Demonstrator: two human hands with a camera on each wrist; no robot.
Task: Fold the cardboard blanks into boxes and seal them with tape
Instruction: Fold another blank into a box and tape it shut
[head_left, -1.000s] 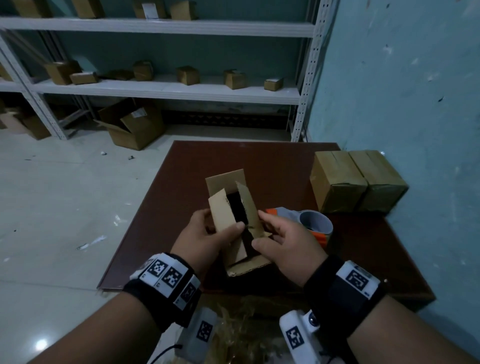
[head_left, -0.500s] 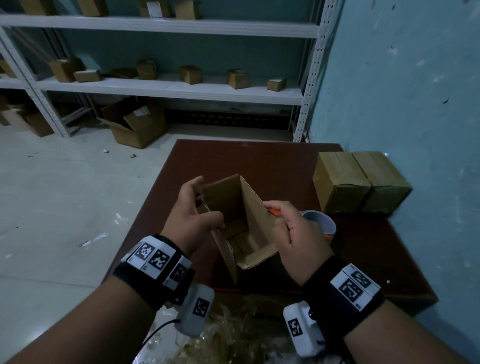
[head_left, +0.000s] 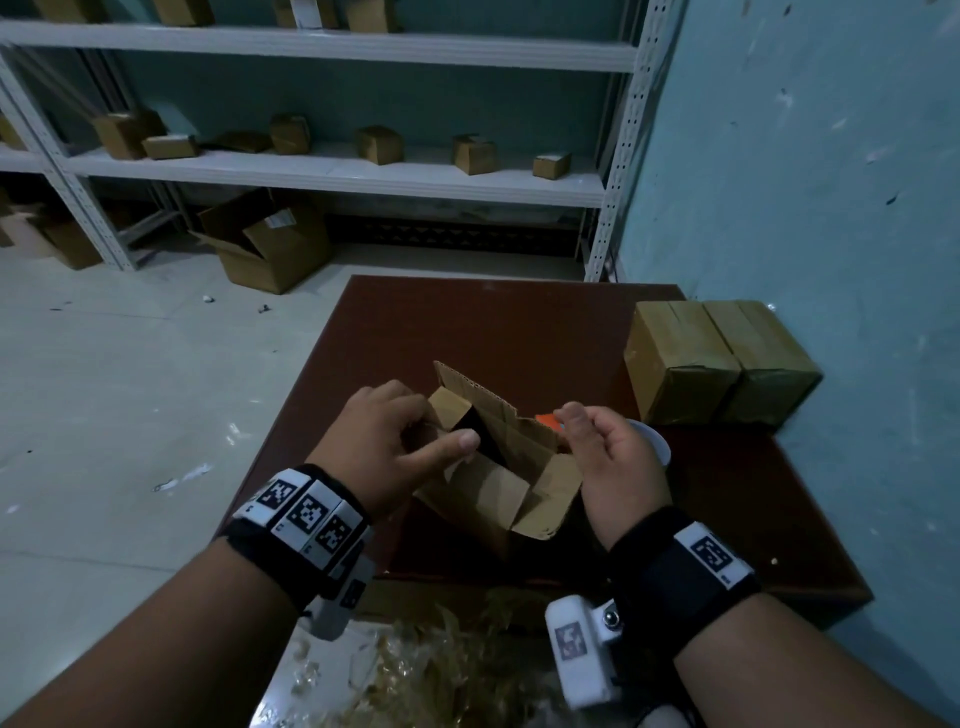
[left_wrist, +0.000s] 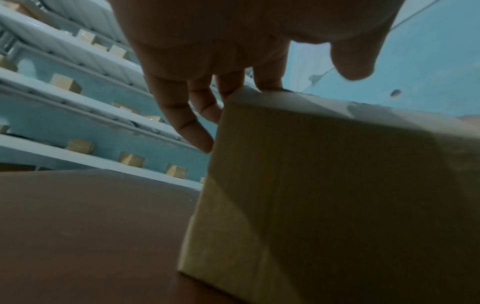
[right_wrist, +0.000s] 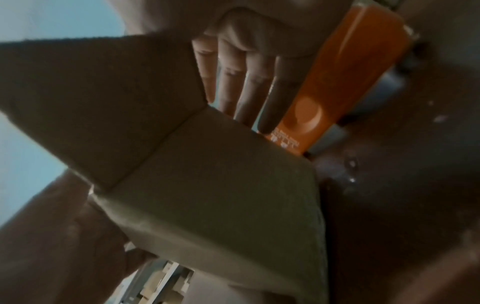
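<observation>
Two hands work one half-folded box (head_left: 498, 467) over the table (head_left: 467, 322). My left hand (head_left: 379, 447) has its fingers against the box's left flap, thumb stretched across the opening; whether it grips I cannot tell. My right hand (head_left: 613, 467) pinches the box's right wall at the rim. Right of the box lies an orange tape dispenser (right_wrist: 337, 82); its small white print is unreadable. Two sealed boxes (head_left: 717, 358) stand further right.

Plain tan-brown cardboard box (head_left: 498, 467), dark inside. Dark reddish-brown table (head_left: 467, 322) under it. Orange tape dispenser (right_wrist: 345, 78) with white lettering at right. Two yellowish-tan sealed boxes (head_left: 717, 358) far right. Black wristbands (head_left: 675, 577) carry black-and-white square markers. Teal wall (head_left: 805, 182), white shelving (head_left: 332, 171).
</observation>
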